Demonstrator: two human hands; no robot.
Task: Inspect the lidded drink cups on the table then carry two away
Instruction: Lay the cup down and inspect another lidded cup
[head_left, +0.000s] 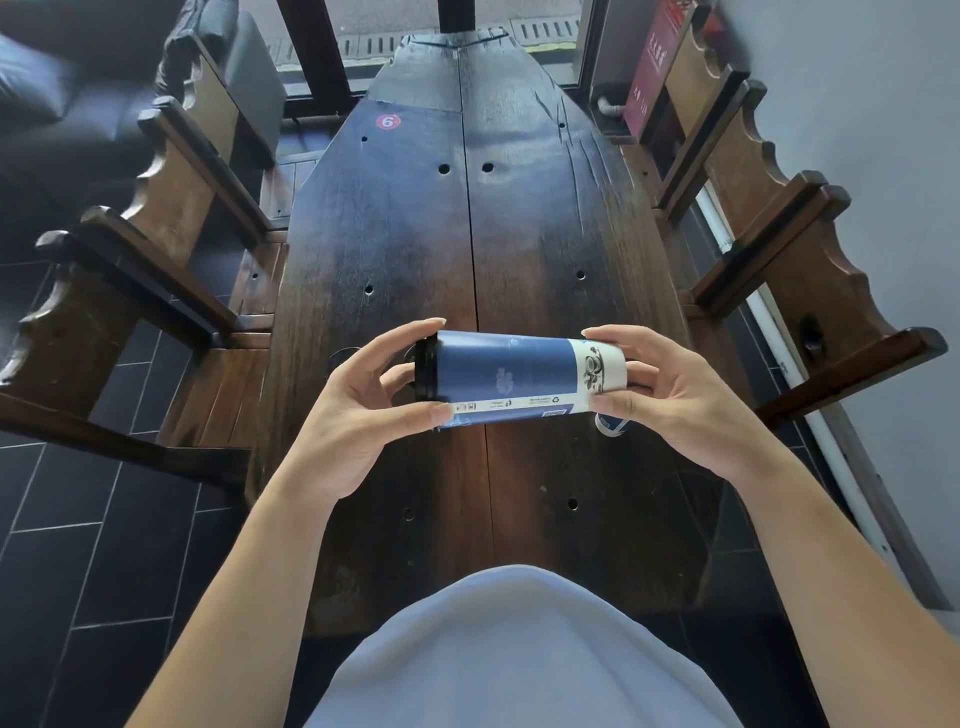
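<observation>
1 head-worn view looks forward and steeply down along the table (519, 249), close above the hands.

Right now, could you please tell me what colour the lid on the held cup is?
Black. The lid shows best in the head view.

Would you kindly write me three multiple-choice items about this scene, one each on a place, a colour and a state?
1. Where is the red round number sticker?
A. far end of the dark wooden table
B. on a chair
C. on the floor

2. What colour is the lid of the blue-and-white paper drink cup?
A. white
B. black
C. red

3. How is the cup held?
A. upright in one hand
B. standing on the table
C. sideways between the left hand and right hand

Answers: 1 A, the sticker sits on the tabletop's far part; 2 B, the lid end is black; 3 C, each hand grips one end.
</observation>
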